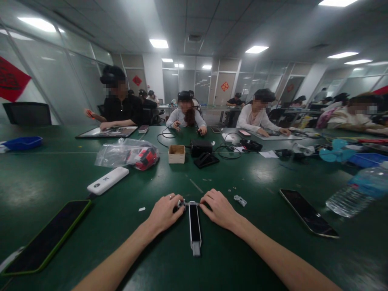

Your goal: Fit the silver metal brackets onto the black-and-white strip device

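Observation:
A long, narrow device (195,226) with a dark face and pale edges lies on the green table (169,258), pointing away from me. At its far end, my left hand (166,210) has its fingers closed round a small grey metallic part (181,204). On the other side, my right hand (216,208) pinches at the far right corner of the device; what lies between its fingertips is too small to make out. A small grey piece (240,200) rests to the right of my right hand, with tiny rings beyond it.
Phones (50,234) (307,212) lie left and right. A white power bank (108,181), plastic bag (127,154), small box (176,154) and black items (201,148) stand farther off. A water bottle (354,194) is at right. People sit opposite.

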